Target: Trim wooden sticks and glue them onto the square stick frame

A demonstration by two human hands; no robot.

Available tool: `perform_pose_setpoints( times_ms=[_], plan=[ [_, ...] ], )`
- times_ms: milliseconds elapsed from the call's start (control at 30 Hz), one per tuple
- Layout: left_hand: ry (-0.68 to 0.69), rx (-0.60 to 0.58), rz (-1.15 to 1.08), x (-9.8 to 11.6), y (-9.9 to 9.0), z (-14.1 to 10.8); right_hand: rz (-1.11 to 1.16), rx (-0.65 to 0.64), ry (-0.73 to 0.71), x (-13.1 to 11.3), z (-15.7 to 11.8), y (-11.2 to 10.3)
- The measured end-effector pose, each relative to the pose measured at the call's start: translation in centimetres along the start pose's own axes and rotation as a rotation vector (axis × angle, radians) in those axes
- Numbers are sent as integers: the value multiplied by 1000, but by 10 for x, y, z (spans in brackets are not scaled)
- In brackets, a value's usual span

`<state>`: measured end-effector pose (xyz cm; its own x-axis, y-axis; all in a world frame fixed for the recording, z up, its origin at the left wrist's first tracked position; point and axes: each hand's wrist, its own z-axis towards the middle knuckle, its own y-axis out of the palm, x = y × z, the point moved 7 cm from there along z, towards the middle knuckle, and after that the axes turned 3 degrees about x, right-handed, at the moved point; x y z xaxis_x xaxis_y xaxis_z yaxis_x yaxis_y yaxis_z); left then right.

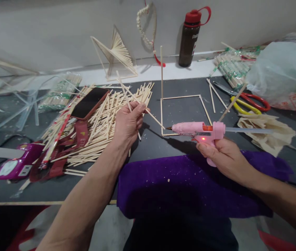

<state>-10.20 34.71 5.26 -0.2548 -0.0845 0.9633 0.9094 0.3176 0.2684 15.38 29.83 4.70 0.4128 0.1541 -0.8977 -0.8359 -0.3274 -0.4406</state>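
Note:
My left hand (pixel 129 122) pinches thin wooden sticks (pixel 152 116); one slants down to the right, its end close to the glue gun's nozzle. My right hand (pixel 222 157) is wrapped round the handle of a pink glue gun (pixel 195 129), which points left with its small light glowing red and a clear glue stick in its back. Behind and below the nozzle lies a square frame of sticks (pixel 182 97) on the dark table, with one stick (pixel 161 73) standing upright at its back left corner. Part of the frame is hidden behind the gun.
Left: a pile of loose sticks (pixel 106 118), a phone (pixel 90 103), a purple device (pixel 22 164). Right: scissors (pixel 244 101), crumpled paper (pixel 265 129), a plastic bag (pixel 281 73). Behind: a bottle (pixel 188 42), a stick model (pixel 116 55). A purple cloth (pixel 163 181) covers the front edge.

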Motion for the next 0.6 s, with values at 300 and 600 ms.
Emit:
perform_pose_setpoints(
  times_ms=[300,600],
  plan=[
    [-23,-5,22,-1,1,-1,4,-2,1,-1,0,0],
    [-123,-89,-38,-5,1,0,-62,15,-22,-2,2,-2]
  ],
)
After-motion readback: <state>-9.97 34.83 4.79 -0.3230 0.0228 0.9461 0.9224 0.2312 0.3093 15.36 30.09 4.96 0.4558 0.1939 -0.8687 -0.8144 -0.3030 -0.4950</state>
